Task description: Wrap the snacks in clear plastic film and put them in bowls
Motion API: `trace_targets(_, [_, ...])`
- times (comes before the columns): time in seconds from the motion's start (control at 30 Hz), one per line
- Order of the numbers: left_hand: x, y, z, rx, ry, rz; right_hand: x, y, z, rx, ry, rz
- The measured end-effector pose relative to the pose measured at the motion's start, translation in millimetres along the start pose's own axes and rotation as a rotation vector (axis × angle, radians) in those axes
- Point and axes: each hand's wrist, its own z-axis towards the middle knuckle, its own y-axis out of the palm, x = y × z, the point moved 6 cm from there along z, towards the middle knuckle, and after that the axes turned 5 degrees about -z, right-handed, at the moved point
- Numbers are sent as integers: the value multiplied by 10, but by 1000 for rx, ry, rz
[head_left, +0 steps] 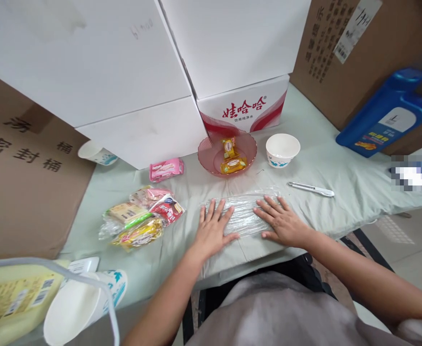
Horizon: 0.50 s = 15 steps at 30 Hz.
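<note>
Two spread hands on clear plastic film

Head view. The left hand (pixel 213 228) and the right hand (pixel 283 223) lie palm down, fingers spread, grasping nothing; each rests at one end of a crinkled clear plastic film (pixel 247 211). The film lies on the pale green table cover (pixel 315 137), between the hands, in front of the scalloped pink bowl (pixel 209 156) with its yellow-wrapped snacks (pixel 233 166). Whether it is a single sheet or a folded bag cannot be told. A white paper bowl (pixel 282 153) stands right of the pink one; a utility knife (pixel 311 189) lies near the right hand, apart from it, its blade state unclear. Likely faults: thin film may wrinkle or cling if pressed unevenly; the loose cover may drag along with it; a rightward sweep might strike the knife.
</note>
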Motion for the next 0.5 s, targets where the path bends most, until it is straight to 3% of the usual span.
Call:
trace_targets(0.17, [-263, -119, -401, 87, 2, 57, 312, -57, -416, -8, 90, -52])
trace_targets(0.3, [-133, -246, -608, 140, 148, -43, 397, -234, -580, 79, 163, 27])
trace_targets(0.5, [-41, -360, -638, 264, 304, -190, 343, -280, -614, 139, 85, 185])
